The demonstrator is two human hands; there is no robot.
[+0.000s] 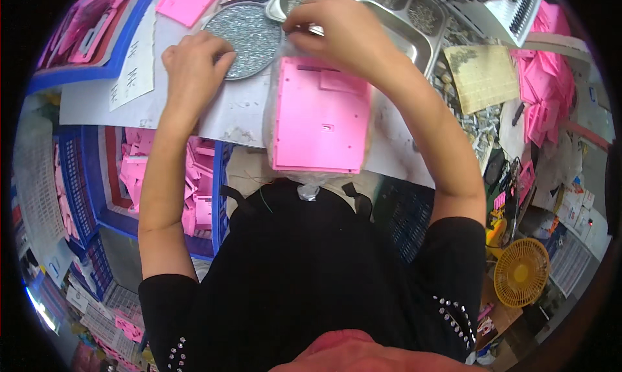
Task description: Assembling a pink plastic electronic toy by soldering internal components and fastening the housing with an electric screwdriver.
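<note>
A flat pink plastic panel (322, 122) with small holes and a rectangular recess lies in front of me on a clear plastic-wrapped block. Beyond it to the left is a round dish (249, 38) full of small shiny metal pins. My left hand (197, 67) is at the dish's left rim, fingers curled and thumb bent toward them. Above the panel's far edge, my right hand (340, 32) is between the dish and a metal compartment tray (414, 48), its thumb and fingers bent together in a pinch. Whatever either hand holds is too small to make out.
Small metal parts fill the tray's far compartments. Another pink panel (188, 2) lies far left, near a blue-edged bin (116, 64) of pink parts. A blue crate (217, 223) holds more below the table. Loose screws and a yellowish card (483, 77) lie right; a yellow fan (521, 273) stands lower right.
</note>
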